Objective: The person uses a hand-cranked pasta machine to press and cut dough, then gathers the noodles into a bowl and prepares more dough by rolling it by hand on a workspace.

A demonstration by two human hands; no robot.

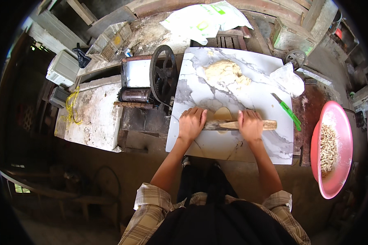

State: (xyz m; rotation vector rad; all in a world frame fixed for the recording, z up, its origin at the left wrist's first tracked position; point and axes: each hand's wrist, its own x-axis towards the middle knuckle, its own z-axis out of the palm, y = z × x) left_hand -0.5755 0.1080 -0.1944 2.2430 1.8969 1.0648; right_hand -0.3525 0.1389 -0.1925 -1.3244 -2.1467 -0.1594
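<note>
Right now, left hand and right hand grip a wooden stick across flattened dough between them, a dough mound beyond!

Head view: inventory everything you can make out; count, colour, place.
Marbled board: one, white, centre
Rolling stick: one, brown, under hands
Flattened piece: one, tan, beneath stick
Dough lump: one, cream, board's far side
Knife: one, green, board's right
Plastic bag: one, whitish, board's right
Wheeled machine: one, dark, left of board
Basin: one, pink, right
Short pieces: many, beige, in basin
Sacking: one heap, white, beyond board
Cord: one tangle, yellow, left
Left hand: one, bare, on stick
Right hand: one, bare, on stick
</note>
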